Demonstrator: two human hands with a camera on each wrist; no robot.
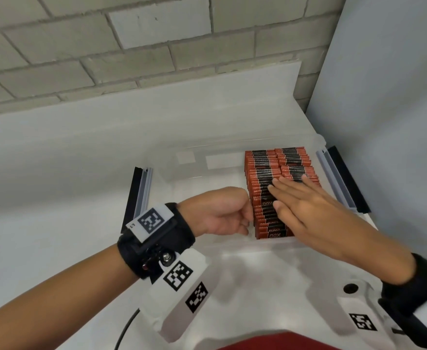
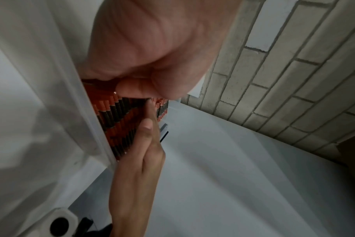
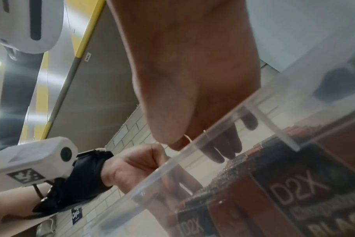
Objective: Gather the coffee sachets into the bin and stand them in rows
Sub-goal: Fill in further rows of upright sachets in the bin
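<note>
A clear plastic bin stands on the white table. Red-and-black coffee sachets stand on edge in two rows along its right side. My right hand lies flat across the sachet tops with its fingers straight. My left hand is curled into a fist, knuckles against the left flank of the near row; I see nothing held in it. In the left wrist view the sachets sit behind the bin wall, under the right hand. The right wrist view shows sachets marked D2X through the bin wall.
Black and grey rails lie on both sides of the bin, left and right. A brick wall runs behind the table. A pale panel closes off the right side. The bin's left half holds no sachets.
</note>
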